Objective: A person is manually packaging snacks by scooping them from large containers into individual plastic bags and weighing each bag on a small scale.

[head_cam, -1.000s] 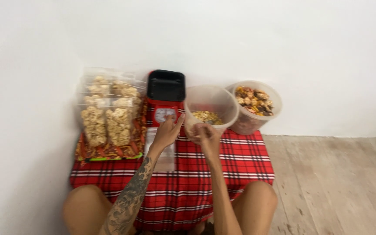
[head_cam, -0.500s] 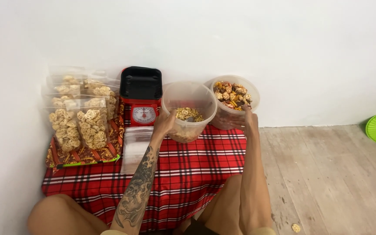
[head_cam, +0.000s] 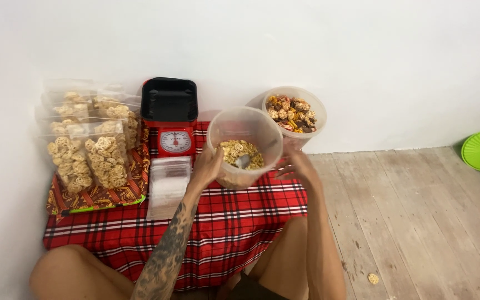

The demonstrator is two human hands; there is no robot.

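Left hand: the left hand (head_cam: 209,166) grips the near wall of the tub (head_cam: 244,145), fingers wrapped on its left side; a second ago it sat lower on the cloth, close to the other hand
Right hand: the right hand (head_cam: 301,166) is spread, fingers apart, just right of the tub and not closed on anything; half a second ago it reached up toward the far bucket
Tub: clear, round, tilted toward the person, resting at the far edge of the plaid cloth (head_cam: 223,222), between scale and bucket; it now stands nearer the person than a second ago
Contents: pale ring snacks (head_cam: 234,151) cover only the bottom, with a spoon (head_cam: 244,161) lying among them
Bucket: the bucket (head_cam: 295,114) of darker mixed snacks stands behind the tub, against the wall
Scale: the red scale (head_cam: 172,119) with black pan stands left of the tub, pan bare
Bags: filled bags (head_cam: 84,150) stand on a tray at far left; flat empty bags (head_cam: 169,180) lie just before the scale
Reading: judged from the shift, the tub has been drawn in and steadied one-handed, so scooping appears the step in hand
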